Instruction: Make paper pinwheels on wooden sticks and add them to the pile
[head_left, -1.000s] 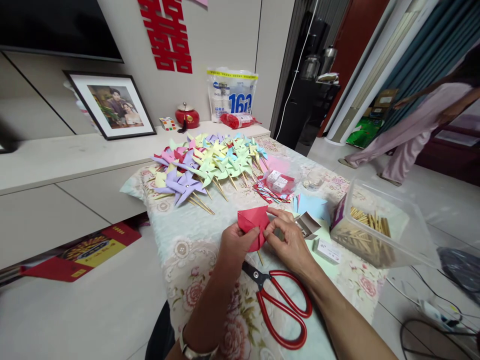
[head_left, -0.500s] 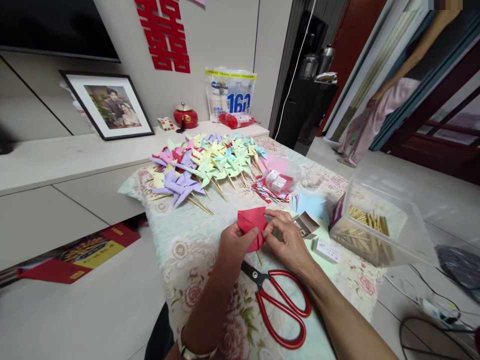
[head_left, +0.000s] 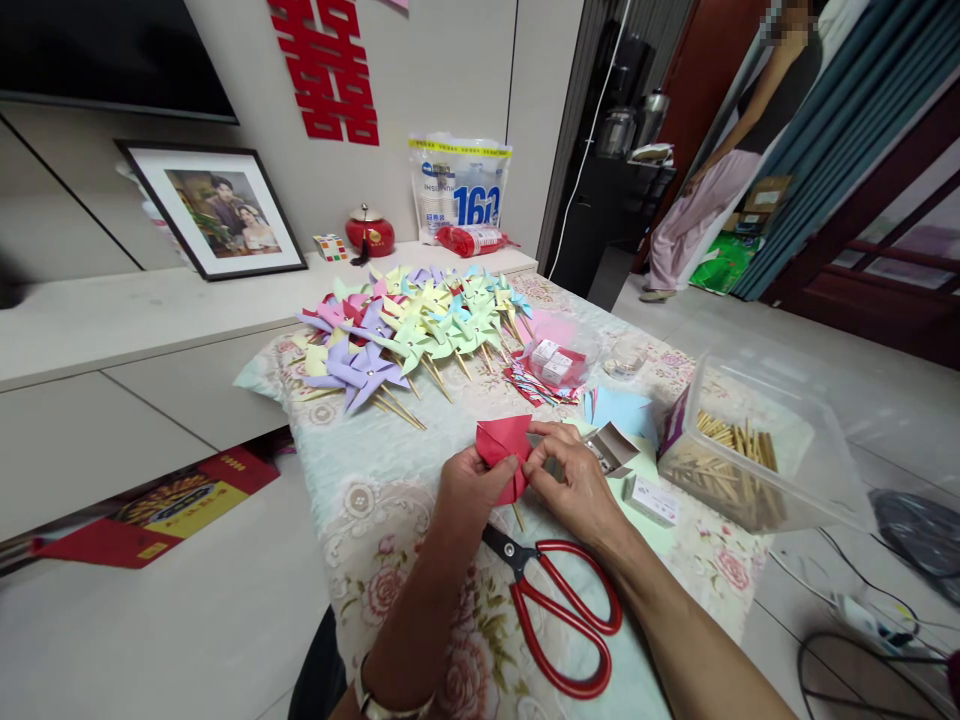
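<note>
A red paper piece (head_left: 504, 447), partly folded, is held between both hands above a floral tablecloth (head_left: 390, 520). My left hand (head_left: 466, 492) pinches its lower left edge with thumb on top. My right hand (head_left: 574, 480) pinches its right side with the fingertips. A thin wooden stick (head_left: 518, 516) pokes out below the paper. Red-handled scissors (head_left: 559, 603) lie shut on the cloth just below my hands.
A heap of finished pastel paper pinwheels (head_left: 409, 330) lies at the table's far side. A clear plastic box of wooden sticks (head_left: 739, 455) stands at right, with small boxes (head_left: 559, 362), blue paper (head_left: 626, 410) and a card box (head_left: 652, 498) nearby. A person (head_left: 720, 170) stands by the doorway.
My hands and the red paper have hardly moved. The person in the background walked from the right towards the doorway and now stands upright.
</note>
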